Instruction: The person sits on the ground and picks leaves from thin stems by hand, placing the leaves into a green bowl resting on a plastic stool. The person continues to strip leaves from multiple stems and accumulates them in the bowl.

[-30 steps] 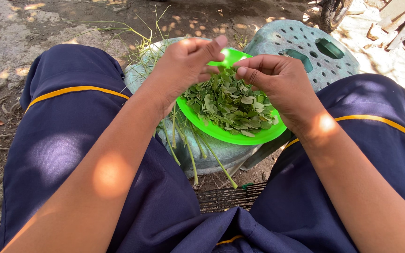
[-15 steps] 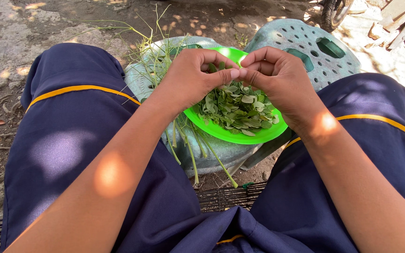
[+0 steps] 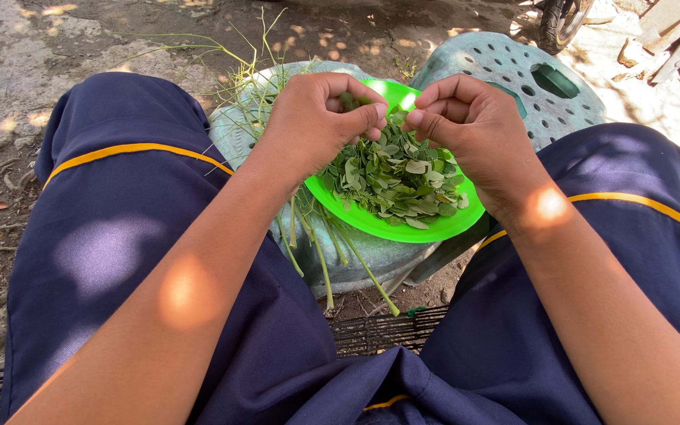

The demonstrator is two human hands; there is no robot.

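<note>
A bright green plate [image 3: 434, 230] holds a heap of small green leaves [image 3: 400, 178]. It rests on a pale grey-green plastic stool [image 3: 371, 256] between my knees. My left hand [image 3: 320, 118] hovers over the plate's left side, fingers pinched on a thin leafy sprig. My right hand [image 3: 466, 118] is just to its right, fingertips closed on the same sprig's other end. The two hands almost touch. Bare green stems [image 3: 324, 252] hang over the stool's front and left.
A second perforated grey-green stool [image 3: 545, 83] stands behind the plate at the right. My legs in dark blue shorts with yellow stripes [image 3: 135, 149] flank the stools. Dirt ground with twigs lies at the left; a wire grid [image 3: 379, 330] sits beneath me.
My hands came together over the plate's far rim, then drew slightly apart while pinching the sprig. The plate and stools have not moved.
</note>
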